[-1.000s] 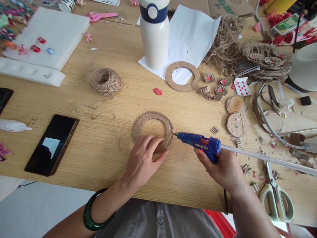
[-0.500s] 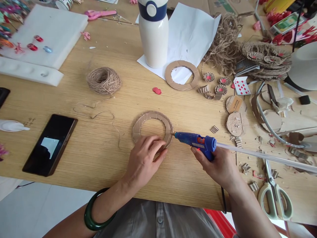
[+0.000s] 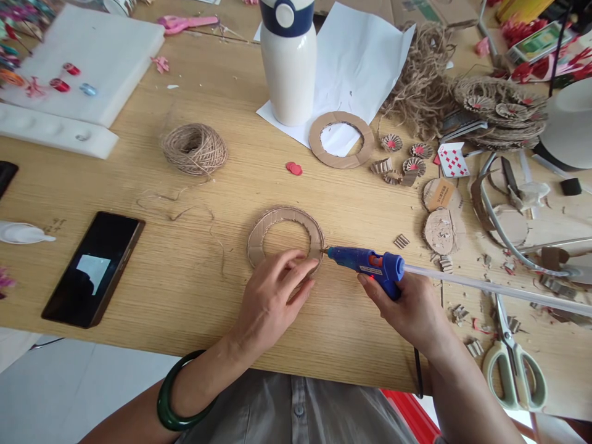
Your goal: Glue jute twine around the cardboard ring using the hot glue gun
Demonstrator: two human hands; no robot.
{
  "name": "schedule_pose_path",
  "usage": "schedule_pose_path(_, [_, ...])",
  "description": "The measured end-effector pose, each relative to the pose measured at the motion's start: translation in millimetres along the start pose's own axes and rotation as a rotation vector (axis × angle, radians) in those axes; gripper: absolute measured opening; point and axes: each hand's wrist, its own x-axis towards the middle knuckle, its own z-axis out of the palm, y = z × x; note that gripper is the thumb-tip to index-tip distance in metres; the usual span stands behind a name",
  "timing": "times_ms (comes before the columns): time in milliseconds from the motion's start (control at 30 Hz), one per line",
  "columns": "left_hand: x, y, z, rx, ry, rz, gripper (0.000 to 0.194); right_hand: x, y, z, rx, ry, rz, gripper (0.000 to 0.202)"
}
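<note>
A cardboard ring [image 3: 257, 237] lies flat on the table in front of me. My left hand [image 3: 275, 293] grips its near edge, the fingers bent over the ring and hiding that part. Held in my right hand [image 3: 416, 308] is a blue glue gun [image 3: 365, 262], its nozzle pointing left and touching or nearly touching the ring's right rim. From the gun's rear a long clear glue stick [image 3: 490, 287] sticks out to the right. A ball of twine [image 3: 194, 149] sits up and left of the ring, a loose strand trailing toward it.
A white bottle [image 3: 290, 80] stands on white paper [image 3: 361, 55], beside a second cardboard ring [image 3: 319, 148]. At left lies a phone [image 3: 95, 268]. Scissors [image 3: 511, 357], cardboard scraps and corrugated rosettes [image 3: 414, 166] crowd the right. A foam board [image 3: 102, 55] is back left.
My left fingers have shifted slightly and spread a little on the ring. The glue gun's tip stays at the ring's right rim; the other things lie as before.
</note>
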Motion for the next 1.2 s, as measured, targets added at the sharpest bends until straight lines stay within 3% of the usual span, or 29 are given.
schedule_pose_path(433, [0.0, 1.1, -0.3, -0.01, 0.002, 0.023, 0.01, -0.8, 0.1, -2.5, 0.015, 0.027, -0.005, 0.044])
schedule_pose_path(1200, [0.9, 2.2, 0.1, -0.021, -0.002, 0.0, 0.01, -1.3, -0.9, -6.5, -0.011, 0.002, -0.038, 0.043])
